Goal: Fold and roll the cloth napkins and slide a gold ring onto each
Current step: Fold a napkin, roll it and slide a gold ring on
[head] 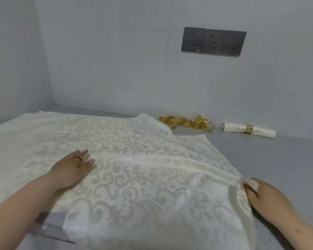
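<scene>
Pinching the napkin at its right edge, the right grip curls thumb and fingers on a bunched fold at 4 o'clock. The left grip lies flat, fingers straight, pressing the cloth at 9 o'clock. Napkin spread on tabletop. Likely light, limp, slightly slick; best taken at hem or corners. Gold rings, rigid, heaped at 1 o'clock. Rolled napkin, already ringed, at 2 o'clock.
</scene>
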### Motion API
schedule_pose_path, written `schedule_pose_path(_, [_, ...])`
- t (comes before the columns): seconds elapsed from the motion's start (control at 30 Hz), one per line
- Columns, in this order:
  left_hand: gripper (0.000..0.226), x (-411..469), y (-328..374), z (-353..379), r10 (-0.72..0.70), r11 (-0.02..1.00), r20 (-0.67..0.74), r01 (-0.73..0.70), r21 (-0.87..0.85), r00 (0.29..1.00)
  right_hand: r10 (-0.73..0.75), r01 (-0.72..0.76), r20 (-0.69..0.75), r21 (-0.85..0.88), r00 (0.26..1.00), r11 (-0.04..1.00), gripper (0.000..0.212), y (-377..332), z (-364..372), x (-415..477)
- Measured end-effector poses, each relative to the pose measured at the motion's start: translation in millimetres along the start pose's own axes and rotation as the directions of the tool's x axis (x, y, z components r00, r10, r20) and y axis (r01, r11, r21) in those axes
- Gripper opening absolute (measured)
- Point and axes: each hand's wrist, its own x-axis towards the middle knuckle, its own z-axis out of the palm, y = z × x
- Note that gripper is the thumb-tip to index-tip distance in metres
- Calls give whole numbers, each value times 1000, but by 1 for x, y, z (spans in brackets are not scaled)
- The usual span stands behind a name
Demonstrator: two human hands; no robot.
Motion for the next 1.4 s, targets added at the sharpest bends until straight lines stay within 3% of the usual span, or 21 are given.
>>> schedule_pose_path(0.07, [60, -3, -28, -2, -96, 991, 31, 93, 95, 995, -10, 11, 18, -108, 1000, 994, 23, -14, 4, 6])
schedule_pose_path(0.2, [56, 1, -48, -6, -117, 970, 66, 99, 223, 991, 40, -30, 46, -189, 998, 981, 33, -29, 3, 14])
schedule_pose_path(0.4, [52, 14, -65, -14, -137, 963, 88, 112, 246, 987, 83, -74, 24, -270, 996, 960, 33, -27, 2, 23])
schedule_pose_path(0.5, [52, 20, -76, -18, -159, 961, 88, 134, 240, 983, 165, -164, -13, -204, 986, 965, 36, -9, 7, 27])
schedule_pose_path(0.57, [51, 22, -83, -19, -173, 960, 82, 150, 235, 981, 226, -231, -49, -157, 973, 960, 57, 12, 9, 29])
schedule_pose_path(0.67, [51, 25, -99, -26, -267, 927, 44, 244, 284, 963, 231, -241, -85, -143, 969, 960, 128, 71, 18, 36])
schedule_pose_path(0.73, [49, 26, -107, -32, -383, 857, -32, 368, 361, 923, 255, -268, -98, -164, 962, 949, 142, 84, 18, 33])
schedule_pose_path(0.8, [46, 24, -96, -33, -390, 820, -134, 410, 400, 911, 256, -263, -70, -120, 964, 957, 131, 53, 4, 18])
schedule_pose_path(0.83, [45, 21, -80, -31, -332, 845, -171, 374, 382, 927, 240, -250, -89, -124, 967, 960, 110, 36, -2, 11])
schedule_pose_path(0.9, [44, 15, -36, -17, -124, 940, -226, 187, 284, 966, 227, -246, -110, -203, 968, 948, 54, 12, -7, 5])
schedule_pose_path(0.93, [44, 10, -9, -10, 1, 971, -232, 54, 231, 973, 235, -252, -98, -238, 967, 938, 42, 5, -8, 5])
schedule_pose_path(1.0, [46, 0, 40, 5, 211, 973, -189, -187, 137, 959, 225, -240, -83, -296, 971, 925, 37, 0, -7, 7])
schedule_pose_path(1.07, [48, -3, 74, 17, 281, 955, -65, -272, 116, 958, 214, -233, -93, -317, 972, 919, 36, 0, -6, 9])
schedule_pose_path(1.2, [53, 9, 91, 26, 96, 966, 40, -102, 238, 995, 200, -223, -106, -316, 974, 922, 37, 11, -7, 3])
schedule_pose_path(1.4, [23, 17, 88, 27, 86, 975, -226, -35, 219, 970, 196, -211, -86, -246, 977, 946, 36, 19, -11, -5])
